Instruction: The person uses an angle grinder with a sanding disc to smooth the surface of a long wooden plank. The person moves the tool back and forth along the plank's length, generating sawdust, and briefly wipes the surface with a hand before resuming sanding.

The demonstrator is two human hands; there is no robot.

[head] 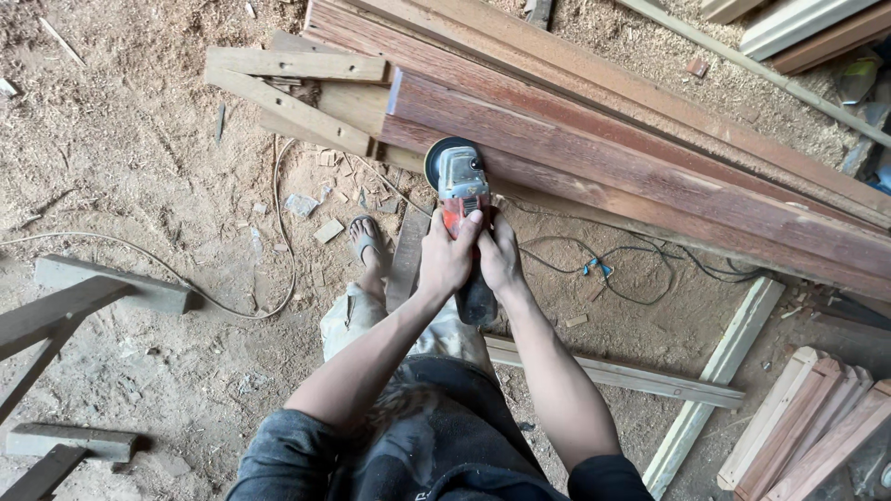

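Here, left hand [448,260] and right hand [499,258] were both clamped together around an angle grinder [461,199], its disc just beyond them on the reddish plank [631,172]'s edge; steady, level, light pressure seemed wise.

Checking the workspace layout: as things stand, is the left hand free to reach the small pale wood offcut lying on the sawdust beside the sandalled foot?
Probably not: the left hand is wrapped, with the right hand, around the red-and-grey angle grinder, and the small pale wood offcut lies low on the floor.
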